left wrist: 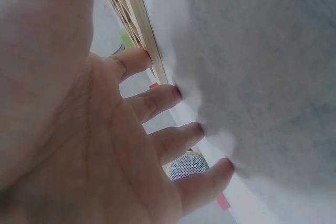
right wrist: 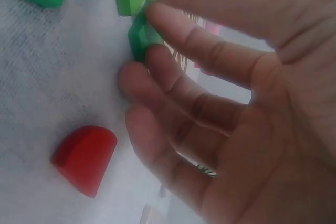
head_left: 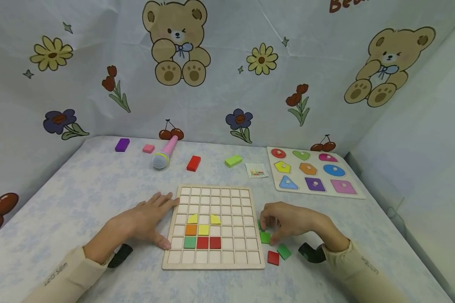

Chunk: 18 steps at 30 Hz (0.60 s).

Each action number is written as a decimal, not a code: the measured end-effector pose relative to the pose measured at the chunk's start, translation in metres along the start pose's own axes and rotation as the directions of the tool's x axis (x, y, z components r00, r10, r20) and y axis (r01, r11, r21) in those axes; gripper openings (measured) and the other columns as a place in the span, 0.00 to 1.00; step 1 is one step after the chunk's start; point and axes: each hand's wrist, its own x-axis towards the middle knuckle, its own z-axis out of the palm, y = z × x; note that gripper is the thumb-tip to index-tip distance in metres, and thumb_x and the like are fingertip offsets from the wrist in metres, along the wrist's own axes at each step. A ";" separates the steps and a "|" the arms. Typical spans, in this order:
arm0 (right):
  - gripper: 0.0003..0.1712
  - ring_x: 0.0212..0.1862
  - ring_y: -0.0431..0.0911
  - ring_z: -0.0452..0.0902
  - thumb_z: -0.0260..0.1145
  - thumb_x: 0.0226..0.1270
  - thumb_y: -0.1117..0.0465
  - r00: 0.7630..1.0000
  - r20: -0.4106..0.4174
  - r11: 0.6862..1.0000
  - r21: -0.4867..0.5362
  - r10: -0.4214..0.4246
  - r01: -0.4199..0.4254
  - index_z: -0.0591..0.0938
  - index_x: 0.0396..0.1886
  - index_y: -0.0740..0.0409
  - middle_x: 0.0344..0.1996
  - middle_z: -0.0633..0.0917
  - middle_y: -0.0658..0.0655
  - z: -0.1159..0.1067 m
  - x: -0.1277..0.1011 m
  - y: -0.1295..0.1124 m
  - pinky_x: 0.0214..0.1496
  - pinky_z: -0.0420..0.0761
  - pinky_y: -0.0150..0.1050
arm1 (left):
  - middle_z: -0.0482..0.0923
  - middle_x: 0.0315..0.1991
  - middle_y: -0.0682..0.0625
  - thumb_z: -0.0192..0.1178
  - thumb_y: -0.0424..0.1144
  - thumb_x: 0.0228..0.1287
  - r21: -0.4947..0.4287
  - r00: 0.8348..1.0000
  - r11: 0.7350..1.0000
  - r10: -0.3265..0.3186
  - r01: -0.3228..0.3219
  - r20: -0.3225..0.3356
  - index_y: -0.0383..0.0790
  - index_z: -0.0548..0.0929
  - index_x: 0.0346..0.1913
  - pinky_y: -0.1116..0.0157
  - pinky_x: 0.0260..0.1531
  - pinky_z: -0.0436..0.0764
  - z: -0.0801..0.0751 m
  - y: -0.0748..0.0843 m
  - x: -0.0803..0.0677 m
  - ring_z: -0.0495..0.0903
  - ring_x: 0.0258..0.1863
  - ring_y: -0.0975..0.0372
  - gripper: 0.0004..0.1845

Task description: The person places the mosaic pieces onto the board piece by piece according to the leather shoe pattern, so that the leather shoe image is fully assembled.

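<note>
Seven coloured tiles are seen seated in the grid board (head_left: 214, 229): two yellow in an upper row, orange and yellow below them, then green, red, red. Most cells are left bare, so the filling is judged early, with far more left than done.

The left hand (head_left: 148, 221) is laid flat on the worktop (head_left: 98, 189), fingers straight and relaxed, fingertips against the board's left edge; nothing is held. In the left wrist view the fingertips (left wrist: 173, 94) are pressed on the cloth beside the wooden rim.

The right hand (head_left: 292, 222) is held just right of the board, fingers curled. A small green piece (right wrist: 140, 38) is pinched at its fingertips, as the right wrist view shows. Under that hand a green square tile (head_left: 265, 237) lies on the cloth; nearer the wrist lie a red piece (head_left: 273, 257) and another green tile (head_left: 284, 251).

Well beyond both hands are noted a purple block (head_left: 122, 144), a pink block (head_left: 148, 148), a toy microphone (head_left: 164, 153), a red block (head_left: 194, 163), a lime block (head_left: 233, 160) and a small pattern card (head_left: 256, 170). Beyond the right hand a shape peg puzzle (head_left: 311, 171) is set.

The worktop is covered in pale mottled cloth; the walls are hung with a bear-and-flower sheet (head_left: 227, 63).
</note>
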 end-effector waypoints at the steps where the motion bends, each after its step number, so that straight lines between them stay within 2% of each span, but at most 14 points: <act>1: 0.16 0.40 0.44 0.75 0.80 0.53 0.58 1.000 -0.002 1.000 -0.006 0.001 -0.001 0.81 0.36 0.48 0.35 0.79 0.48 0.000 0.000 0.000 0.42 0.77 0.33 | 0.46 0.80 0.36 0.76 0.66 0.37 0.003 1.000 1.000 -0.001 0.001 0.000 0.45 0.54 0.80 0.30 0.69 0.51 0.000 0.000 0.000 0.43 0.78 0.35 0.67; 6: 0.14 0.37 0.41 0.75 0.80 0.53 0.58 0.999 -0.030 0.999 -0.052 0.014 -0.015 0.82 0.35 0.47 0.32 0.79 0.47 0.002 0.001 0.000 0.40 0.76 0.32 | 0.46 0.80 0.36 0.76 0.66 0.37 0.008 1.000 1.000 -0.002 0.002 -0.003 0.45 0.54 0.80 0.29 0.69 0.51 0.000 -0.001 0.002 0.43 0.78 0.35 0.67; 10: 0.13 0.36 0.40 0.73 0.80 0.53 0.59 0.997 -0.048 0.996 -0.069 0.055 -0.058 0.83 0.33 0.47 0.31 0.79 0.46 0.003 0.002 -0.004 0.39 0.76 0.32 | 0.46 0.80 0.36 0.76 0.67 0.37 0.004 1.000 1.000 -0.003 0.003 -0.004 0.44 0.54 0.80 0.30 0.69 0.51 0.000 -0.001 0.002 0.43 0.78 0.35 0.68; 15: 0.12 0.37 0.40 0.72 0.80 0.53 0.60 0.984 -0.064 0.978 -0.113 0.169 -0.176 0.84 0.32 0.46 0.31 0.78 0.44 0.007 0.002 -0.016 0.39 0.77 0.33 | 0.46 0.80 0.36 0.76 0.67 0.37 0.008 1.000 1.000 -0.001 0.001 -0.009 0.44 0.54 0.79 0.29 0.69 0.52 0.000 -0.001 0.001 0.43 0.78 0.35 0.67; 18: 0.11 0.37 0.40 0.72 0.80 0.53 0.59 0.977 -0.074 0.964 -0.162 0.199 -0.209 0.83 0.31 0.44 0.30 0.78 0.43 0.010 0.002 -0.021 0.39 0.77 0.34 | 0.46 0.80 0.36 0.76 0.67 0.37 0.004 1.000 1.000 -0.005 0.005 -0.005 0.44 0.54 0.79 0.29 0.69 0.51 0.000 -0.001 0.001 0.43 0.78 0.35 0.67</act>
